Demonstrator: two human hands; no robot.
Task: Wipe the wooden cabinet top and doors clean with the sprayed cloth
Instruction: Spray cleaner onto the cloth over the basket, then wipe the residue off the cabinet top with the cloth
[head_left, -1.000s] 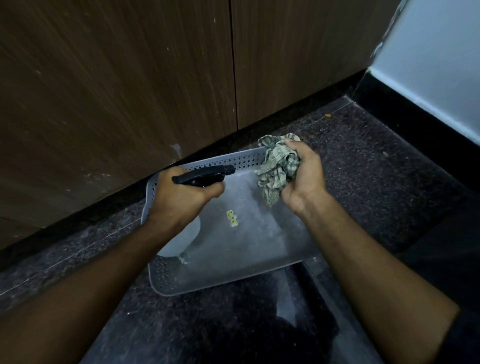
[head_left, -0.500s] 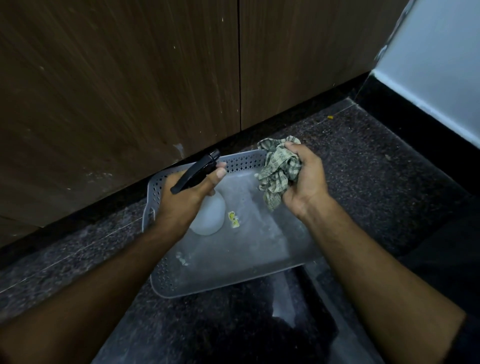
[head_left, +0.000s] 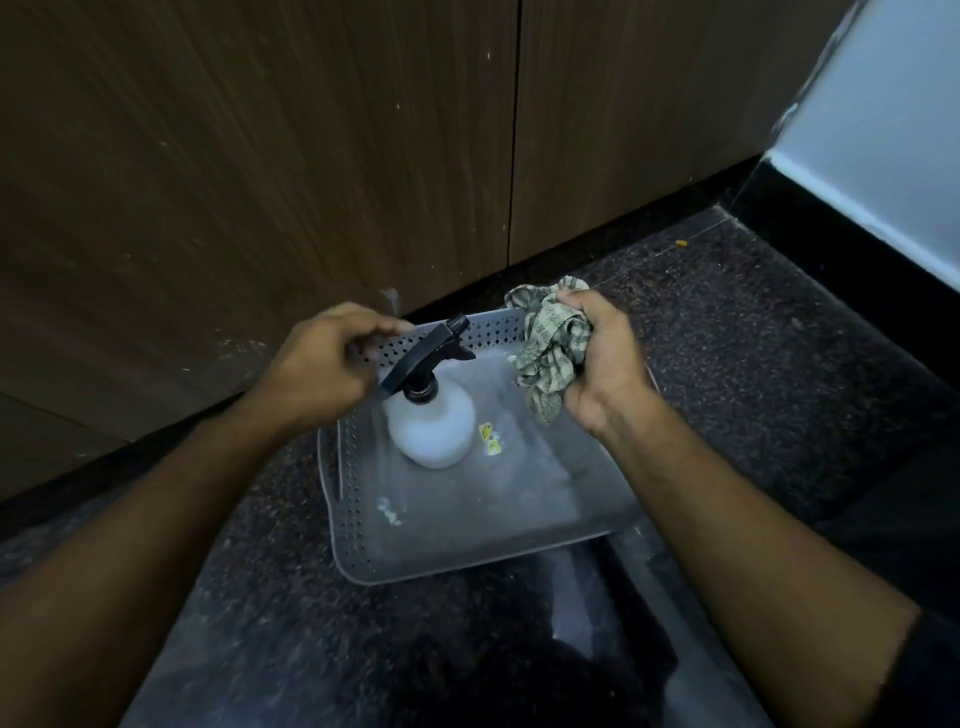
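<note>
The right hand (head_left: 602, 358) is gripping the crumpled green-checked cloth (head_left: 550, 353) with curled fingers above the grey perforated plastic tray (head_left: 358, 525), where a white spray bottle (head_left: 431, 426) is standing, while the left hand (head_left: 322, 364) is hovering beside it, fingers loosely curled, empty.

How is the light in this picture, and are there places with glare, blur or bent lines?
Head view: dim overall, so the cabinet doors and floor look dark; the wall at the right is the brightest part; a soft sheen lies on the tray bottom and on the floor below it; the left hand is slightly smeared, the cloth sharper; the wide lens bends the door seam.
</note>
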